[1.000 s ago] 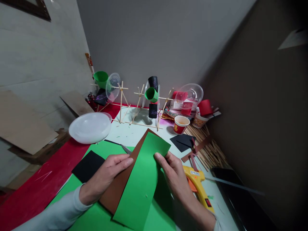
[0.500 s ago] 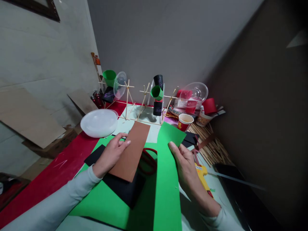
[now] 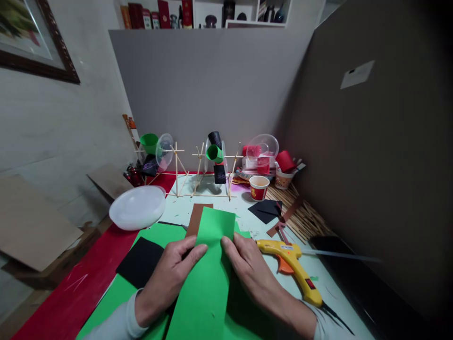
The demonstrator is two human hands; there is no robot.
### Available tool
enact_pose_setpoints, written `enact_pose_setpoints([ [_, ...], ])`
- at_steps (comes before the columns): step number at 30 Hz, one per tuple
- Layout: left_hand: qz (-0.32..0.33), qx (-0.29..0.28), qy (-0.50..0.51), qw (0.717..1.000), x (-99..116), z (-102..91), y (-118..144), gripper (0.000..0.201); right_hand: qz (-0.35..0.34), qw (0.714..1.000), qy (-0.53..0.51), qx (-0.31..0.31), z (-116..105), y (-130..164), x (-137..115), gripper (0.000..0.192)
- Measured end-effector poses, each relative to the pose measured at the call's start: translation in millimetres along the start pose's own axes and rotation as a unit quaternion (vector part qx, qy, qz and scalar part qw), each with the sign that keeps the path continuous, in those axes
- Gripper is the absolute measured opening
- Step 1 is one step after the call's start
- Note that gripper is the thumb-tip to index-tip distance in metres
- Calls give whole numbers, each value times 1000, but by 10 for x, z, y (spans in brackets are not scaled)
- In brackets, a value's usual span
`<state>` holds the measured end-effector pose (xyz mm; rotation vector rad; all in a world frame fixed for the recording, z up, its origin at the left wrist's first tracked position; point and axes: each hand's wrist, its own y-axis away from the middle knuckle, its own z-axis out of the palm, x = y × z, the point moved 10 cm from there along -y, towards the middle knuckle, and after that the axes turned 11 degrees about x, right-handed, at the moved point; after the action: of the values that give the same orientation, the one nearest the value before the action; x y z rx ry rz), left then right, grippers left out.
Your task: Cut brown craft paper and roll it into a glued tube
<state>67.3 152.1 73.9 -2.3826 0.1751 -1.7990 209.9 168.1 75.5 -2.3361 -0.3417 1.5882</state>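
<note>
Fingers of my left hand [image 3: 170, 276] and right hand [image 3: 247, 269] press flat on the green paper strip [image 3: 208, 278], one at each long edge. Its long axis runs away from me, covering a brown strip [image 3: 195, 218]. Glue gun [image 3: 290, 264] lies just right; white bowl [image 3: 136, 207] sits well left.

- A grey panel [image 3: 212, 85] stands behind the worktop [image 3: 184, 200].
- A dark brown board [image 3: 371, 156] closes the right side.
- A pale wall [image 3: 53, 132] on the left carries a framed picture [image 3: 31, 42].
- A shelf [image 3: 208, 14] of books runs above.
- Cardboard sheets [image 3: 31, 226] lean low on the left.
</note>
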Motion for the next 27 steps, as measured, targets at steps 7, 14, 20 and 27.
enact_pose_setpoints([
  [7, 49, 28, -30, 998, 124, -44, 16, 33, -22, 1000, -13, -7, -19, -32, -144, 35],
  [14, 12, 52, -17, 998, 79, -84, 5, 34, -4, 999, -9, -35, -5, 27, -85, 28],
  [20, 0, 46, -15, 999, 43, -64, 11, 38, 19, 999, -21, -46, 43, -13, -30, 30],
  [27, -4, 37, -6, 999, 10, -41, 36, 30, 23, 998, -30, -41, 20, 2, 7, 25],
])
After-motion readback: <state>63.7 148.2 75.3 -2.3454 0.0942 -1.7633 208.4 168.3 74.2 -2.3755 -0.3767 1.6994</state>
